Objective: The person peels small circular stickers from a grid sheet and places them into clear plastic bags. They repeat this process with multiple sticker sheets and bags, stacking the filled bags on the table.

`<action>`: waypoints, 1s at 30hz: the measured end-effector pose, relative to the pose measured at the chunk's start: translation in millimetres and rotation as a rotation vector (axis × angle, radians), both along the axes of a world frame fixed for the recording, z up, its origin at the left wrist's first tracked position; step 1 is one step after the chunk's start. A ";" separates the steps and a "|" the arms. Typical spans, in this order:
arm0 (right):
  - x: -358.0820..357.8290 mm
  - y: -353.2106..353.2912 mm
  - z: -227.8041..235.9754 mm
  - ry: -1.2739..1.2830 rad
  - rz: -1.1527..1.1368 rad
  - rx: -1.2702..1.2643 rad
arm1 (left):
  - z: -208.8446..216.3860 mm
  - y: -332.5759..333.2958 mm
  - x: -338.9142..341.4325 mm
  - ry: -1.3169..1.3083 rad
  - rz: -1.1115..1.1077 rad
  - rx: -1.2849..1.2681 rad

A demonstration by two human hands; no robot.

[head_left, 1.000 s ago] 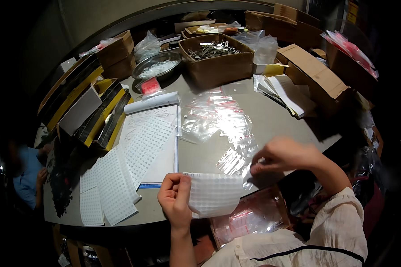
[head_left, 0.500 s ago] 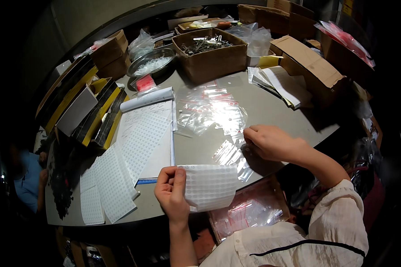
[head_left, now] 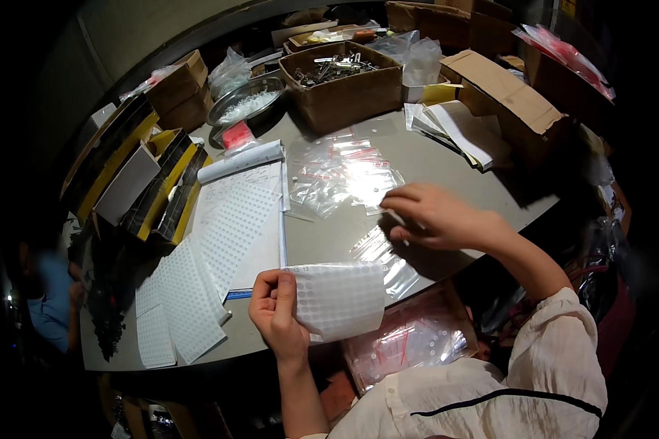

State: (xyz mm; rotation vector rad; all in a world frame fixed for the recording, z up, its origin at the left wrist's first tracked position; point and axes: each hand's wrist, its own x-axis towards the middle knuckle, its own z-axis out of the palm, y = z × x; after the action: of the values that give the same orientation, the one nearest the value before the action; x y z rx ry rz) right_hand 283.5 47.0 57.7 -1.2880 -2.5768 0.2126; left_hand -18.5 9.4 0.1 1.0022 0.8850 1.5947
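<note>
My left hand (head_left: 281, 314) pinches the left edge of a whitish sheet of small round stickers (head_left: 340, 301) between thumb and fingers, held up at the table's front edge. Over the table to its right, my right hand (head_left: 439, 218) has its thumb and fingers apart, with nothing visible in it. Just below that hand lies a row of small clear plastic bags (head_left: 379, 252). A looser spread of clear zip bags with red lines (head_left: 337, 172) reaches farther back, beside the fingertips; glare hides part of it.
Printed sticker sheets (head_left: 187, 300) and a notepad (head_left: 260, 252) lie left, beside black-and-yellow boxes (head_left: 157, 183). A carton of metal parts (head_left: 344, 99) and a bowl of white pieces (head_left: 247, 106) stand behind. Below the edge sits a box of bags (head_left: 410, 340). Another person's blue sleeve (head_left: 50, 311) shows far left.
My right hand has risen from the row of bags toward the looser spread, and its fingers have parted. The left hand and sticker sheet have shifted slightly left.
</note>
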 end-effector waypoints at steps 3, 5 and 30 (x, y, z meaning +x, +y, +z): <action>-4.0 -16.0 -16.3 -0.049 0.239 0.047 | 8.3 -1.9 5.3 -0.077 0.037 0.033; -4.2 -34.4 -35.4 0.030 0.303 -0.030 | 6.7 -1.9 2.9 -0.116 0.015 0.047; -59.4 -57.2 13.4 0.604 0.196 -0.045 | 22.0 -40.7 37.5 0.783 0.136 0.464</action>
State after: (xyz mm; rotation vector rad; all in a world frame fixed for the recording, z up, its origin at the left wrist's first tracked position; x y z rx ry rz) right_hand 224.1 -10.2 71.1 -0.8126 -2.1700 0.5972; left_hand 19.0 -31.3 22.1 2.0118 1.1288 1.5580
